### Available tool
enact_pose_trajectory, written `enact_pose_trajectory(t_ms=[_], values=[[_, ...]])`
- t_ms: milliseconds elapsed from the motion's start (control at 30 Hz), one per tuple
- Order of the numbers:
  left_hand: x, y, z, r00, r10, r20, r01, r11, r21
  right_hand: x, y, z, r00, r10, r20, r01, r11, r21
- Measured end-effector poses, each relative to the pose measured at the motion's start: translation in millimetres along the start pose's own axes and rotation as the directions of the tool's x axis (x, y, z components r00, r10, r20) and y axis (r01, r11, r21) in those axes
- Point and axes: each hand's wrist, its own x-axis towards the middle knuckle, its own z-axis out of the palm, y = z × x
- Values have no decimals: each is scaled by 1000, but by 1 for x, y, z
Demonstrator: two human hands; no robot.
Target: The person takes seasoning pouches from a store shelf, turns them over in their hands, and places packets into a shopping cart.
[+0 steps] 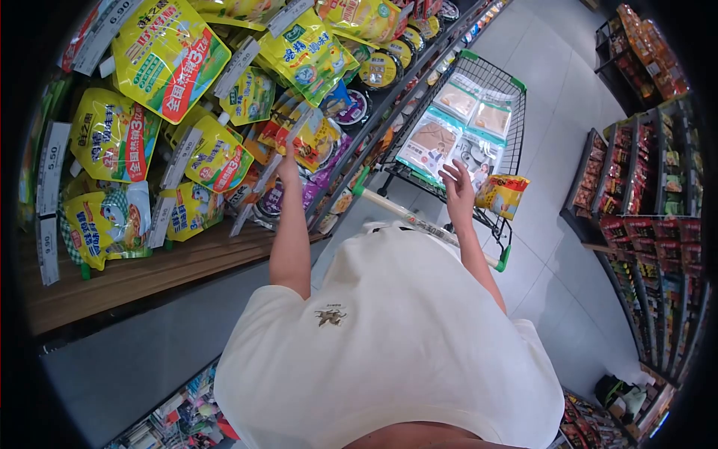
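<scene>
My left hand (288, 170) reaches to the shelf at the left. Its thumb lies against a yellow and red packet (318, 142), and the other fingers are mostly hidden. Over the near end of a shopping cart (516, 135), my right hand (458, 185) hangs with its fingers apart, holding nothing. Close beside it is a yellow and red packet (502, 196) at the cart's near right corner. Several flat, clear-fronted packs with teal edges (430, 142) lie in the cart.
Yellow seasoning pouches (176, 60) hang in rows on the left shelf, with price tags (52, 165) sticking out between them. The cart's handle (404, 213) is just in front of my body. Across the tiled aisle (557, 150) stand shelves of packaged goods (643, 172).
</scene>
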Motion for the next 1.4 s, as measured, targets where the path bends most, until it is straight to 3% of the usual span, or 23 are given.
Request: enact_pose_trajectory(t_ms=[67,167,267,367,467,600,733,767,900,1033,1133,1167,1233,1267,1333,1400], values=[[-5,-11,2,980,199,-12,-199,968,-152,-2,0,4,999,12,36,-12,1000,11],[-4,-21,-2,948,317,36,-302,927,-223,-7,-5,10,995,55,79,-57,998,19],[-21,-11,-6,968,244,66,-220,941,-259,-10,0,12,992,81,102,-84,996,21],[-30,-12,-2,910,392,138,-312,864,-396,-12,4,14,988,85,129,-89,996,23],[-55,-4,4,892,431,136,-324,820,-472,-12,8,16,980,95,172,-96,995,-1],[-56,-45,3,942,295,161,-205,884,-420,-12,15,19,964,126,235,-121,992,-35],[-67,-63,-6,947,282,157,-217,917,-335,-17,11,20,947,142,288,-128,990,-67],[-70,-65,-7,946,296,131,-226,894,-386,-18,9,21,945,147,291,-135,989,-61],[-113,-5,-21,891,434,135,-393,884,-252,-18,11,21,941,160,297,-162,987,-18],[-171,58,-21,848,427,315,-320,885,-338,-16,8,22,935,163,316,-163,986,-27],[-178,84,-9,722,651,235,-508,729,-460,-13,8,26,918,158,364,-179,984,24],[-180,95,1,786,592,176,-405,709,-577,-13,7,27,912,169,375,-184,983,5],[-162,103,18,647,660,381,8,495,-869,-13,-2,28,899,189,394,-193,981,-32],[-154,106,26,543,715,440,250,362,-898,-13,-2,29,898,188,398,-191,981,-33],[-147,114,44,432,728,532,601,207,-772,-13,0,29,896,184,405,-186,982,-34],[-153,119,54,338,706,623,783,157,-602,-13,0,26,899,174,401,-179,984,-26]])
